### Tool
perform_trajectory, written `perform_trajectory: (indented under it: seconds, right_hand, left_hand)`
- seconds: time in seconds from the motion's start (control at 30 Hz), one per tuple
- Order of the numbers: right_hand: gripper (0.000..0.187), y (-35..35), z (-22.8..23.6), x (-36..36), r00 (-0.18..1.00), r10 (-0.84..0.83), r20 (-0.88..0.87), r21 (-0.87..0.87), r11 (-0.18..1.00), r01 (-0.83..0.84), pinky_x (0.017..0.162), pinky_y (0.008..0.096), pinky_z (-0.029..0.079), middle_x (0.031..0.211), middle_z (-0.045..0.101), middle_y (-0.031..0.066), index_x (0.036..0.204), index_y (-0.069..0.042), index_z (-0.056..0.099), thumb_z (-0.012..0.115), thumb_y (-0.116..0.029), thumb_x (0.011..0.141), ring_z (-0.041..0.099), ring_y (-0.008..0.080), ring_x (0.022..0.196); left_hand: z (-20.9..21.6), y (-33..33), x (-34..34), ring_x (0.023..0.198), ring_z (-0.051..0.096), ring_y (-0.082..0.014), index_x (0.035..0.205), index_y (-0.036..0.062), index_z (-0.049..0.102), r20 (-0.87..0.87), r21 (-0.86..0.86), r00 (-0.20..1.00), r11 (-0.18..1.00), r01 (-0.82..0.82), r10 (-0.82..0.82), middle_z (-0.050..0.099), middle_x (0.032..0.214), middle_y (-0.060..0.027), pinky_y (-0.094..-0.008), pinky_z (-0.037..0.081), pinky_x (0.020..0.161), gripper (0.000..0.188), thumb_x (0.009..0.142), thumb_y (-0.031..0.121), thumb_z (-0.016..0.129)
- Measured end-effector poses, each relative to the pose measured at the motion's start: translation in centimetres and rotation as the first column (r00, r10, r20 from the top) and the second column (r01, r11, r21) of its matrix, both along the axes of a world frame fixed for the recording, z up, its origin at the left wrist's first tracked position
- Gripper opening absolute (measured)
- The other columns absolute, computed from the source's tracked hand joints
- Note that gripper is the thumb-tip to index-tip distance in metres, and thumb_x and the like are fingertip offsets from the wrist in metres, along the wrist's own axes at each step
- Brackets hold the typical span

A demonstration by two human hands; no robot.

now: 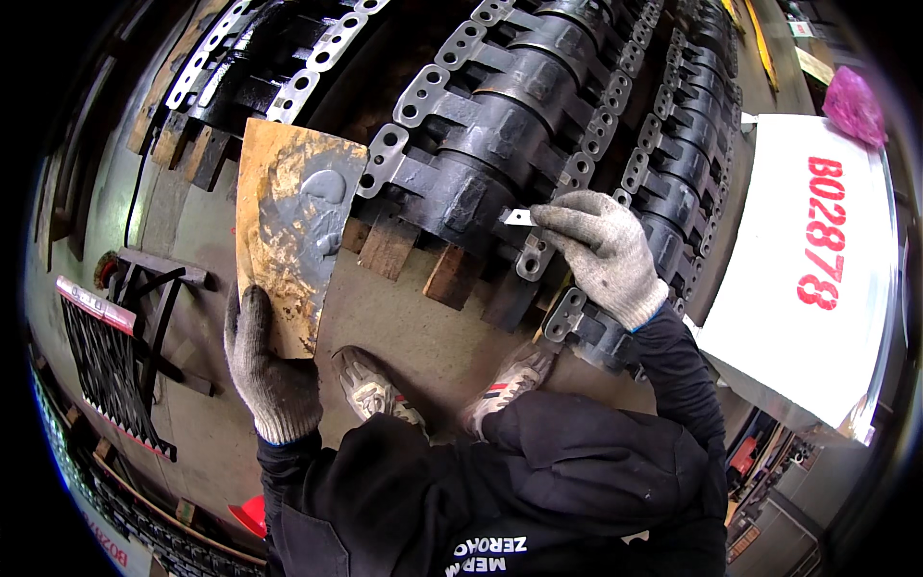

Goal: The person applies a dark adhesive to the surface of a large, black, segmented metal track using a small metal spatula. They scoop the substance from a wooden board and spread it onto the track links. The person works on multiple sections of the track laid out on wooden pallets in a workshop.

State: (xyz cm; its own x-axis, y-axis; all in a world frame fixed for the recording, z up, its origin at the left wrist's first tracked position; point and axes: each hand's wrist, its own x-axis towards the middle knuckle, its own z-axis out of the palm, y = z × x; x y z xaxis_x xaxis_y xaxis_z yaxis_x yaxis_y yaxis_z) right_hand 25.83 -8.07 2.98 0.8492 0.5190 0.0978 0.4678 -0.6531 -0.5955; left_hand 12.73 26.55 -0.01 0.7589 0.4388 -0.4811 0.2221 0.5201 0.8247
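My left hand, in a grey knit glove, grips the lower edge of a stained tan board, thumb on its face. Grey paste is smeared on the board, with two thicker lumps. Pinched in the gloved fingers of my right hand is a small, flat, pale metal piece with a dark hole. It is over the near end of a black track chain, whose bare metal link faces have round holes. I cannot tell whether the piece touches the chain.
Another black track chain runs alongside on the right, and one lies at the far left. Wooden blocks support the middle chain. To the right stands a white panel with red marking and crumpled pink plastic. A dark metal rack is left.
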Motion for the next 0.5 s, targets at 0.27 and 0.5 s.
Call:
perform_trajectory:
  seconds: [0.27, 0.5]
  right_hand:
    - [0.025, 0.4, -0.6, 0.5, 1.0, 0.016, 0.008, -0.016, 1.0, -0.016, 0.076, 0.0377, 0.056, 0.097, 0.072, 0.0119, 0.108, -0.011, 0.078, 0.077, -0.006, 0.083, 0.069, 0.0306, 0.089]
    - [0.029, -0.4, -0.2, 0.5, 0.999, 0.033, 0.0, -0.108, 0.994, -0.033, 0.082, 0.0372, 0.055, 0.103, 0.072, 0.0099, 0.11, -0.012, 0.078, 0.078, -0.004, 0.082, 0.068, 0.0286, 0.095]
  left_hand:
    - [-0.5, -0.1, -0.5, 0.122, 0.061, -0.0186, 0.139, 0.003, 0.058, -0.009, 0.0, 1.0, 1.0, -0.028, 0.028, 0.062, 0.135, -0.0075, -0.0354, 0.051, 0.102, 0.041, 0.103, 0.022, 0.057]
    - [-0.3, -0.1, -0.5, 0.119, 0.063, -0.0183, 0.137, 0.0049, 0.06, -0.063, -0.02, 0.99, 0.992, -0.129, 0.127, 0.065, 0.131, -0.0058, -0.0343, 0.052, 0.099, 0.042, 0.101, 0.026, 0.06]
